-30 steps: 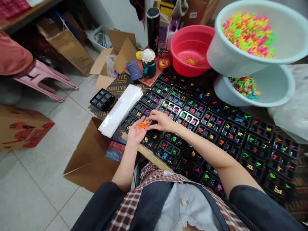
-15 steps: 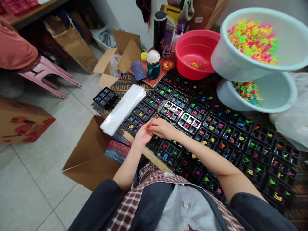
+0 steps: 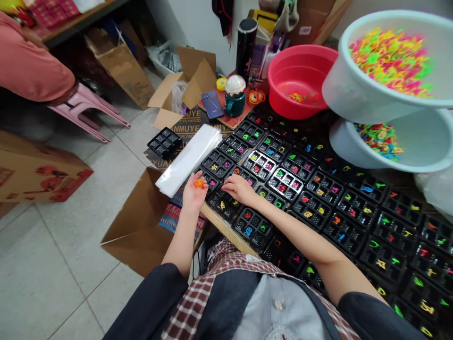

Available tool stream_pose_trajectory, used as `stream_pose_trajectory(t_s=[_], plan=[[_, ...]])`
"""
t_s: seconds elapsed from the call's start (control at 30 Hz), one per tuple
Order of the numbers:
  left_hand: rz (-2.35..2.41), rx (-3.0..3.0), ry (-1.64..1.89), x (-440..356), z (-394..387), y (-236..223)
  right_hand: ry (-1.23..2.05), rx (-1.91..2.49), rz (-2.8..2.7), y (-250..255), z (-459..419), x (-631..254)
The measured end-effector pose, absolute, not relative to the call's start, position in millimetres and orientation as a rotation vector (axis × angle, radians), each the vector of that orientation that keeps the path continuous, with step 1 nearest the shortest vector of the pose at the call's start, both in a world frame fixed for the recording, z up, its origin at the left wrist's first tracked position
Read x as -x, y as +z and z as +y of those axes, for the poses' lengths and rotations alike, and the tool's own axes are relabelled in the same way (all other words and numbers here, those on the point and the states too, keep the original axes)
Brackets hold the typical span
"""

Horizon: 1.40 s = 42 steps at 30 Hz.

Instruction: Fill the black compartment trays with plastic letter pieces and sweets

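Observation:
My left hand (image 3: 193,190) is cupped palm up at the table's near left corner, holding a few small orange plastic pieces (image 3: 199,182). My right hand (image 3: 238,187) rests just to its right, fingers curled down over a black compartment tray (image 3: 225,202); whether it pinches a piece I cannot make out. Many black trays (image 3: 320,196) with small coloured letters cover the table.
Two white basins (image 3: 357,94) of coloured letters stand stacked at the right, a red basin (image 3: 295,78) behind. A clear plastic sheet stack (image 3: 189,158), an empty black tray (image 3: 164,141), a phone (image 3: 213,104), a mug (image 3: 234,99) and open cardboard boxes (image 3: 139,226) lie left. Another person sits on a pink stool (image 3: 88,106).
My hands were together, the right picking at the orange pieces in the left palm. They have parted: the right moved down to a tray, the left stays cupped with pieces.

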State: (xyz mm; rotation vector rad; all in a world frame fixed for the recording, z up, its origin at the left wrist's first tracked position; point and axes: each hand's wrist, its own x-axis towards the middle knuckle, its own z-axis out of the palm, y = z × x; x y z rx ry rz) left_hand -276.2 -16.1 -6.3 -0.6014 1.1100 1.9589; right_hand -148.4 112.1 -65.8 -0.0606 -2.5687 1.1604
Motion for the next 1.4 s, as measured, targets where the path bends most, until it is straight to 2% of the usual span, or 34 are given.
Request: stream_pose_trajectory(t_s=[0.13, 0.3, 0.87, 1.13, 1.23, 1.33, 1.4], plan=[[1.039, 0.613, 1.843, 267.0, -15.0, -1.3, 0.992, 0.072, -2.572, -58.9, 109.6, 147.1], [0.945, 0.435, 1.751, 244.4, -4.9, -7.7, 1.036, 0.101, -2.521, -42.2, 110.0, 145.0], [1.014, 0.301, 1.692, 231.2, 1.8, -22.4, 1.202, 0.553, -2.419, -38.9, 125.4, 134.9], [1.509, -0.007, 1.655, 237.5, 1.4, -31.1, 1.250, 0.502, -2.335, -33.3, 119.4, 125.0], [1.928, -0.111, 1.689, 266.3, -5.9, -28.4, 1.240, 0.550, -2.296, -27.0, 122.0, 103.6], [2.408, -0.321, 1.514, 298.6, -15.0, -27.5, 1.222, 0.661, -2.281, -25.2, 126.3, 70.3], [2.565, -0.415, 1.329, 313.4, -18.5, -29.0, 1.194, 0.758, -2.272, -26.1, 127.7, 44.3]])
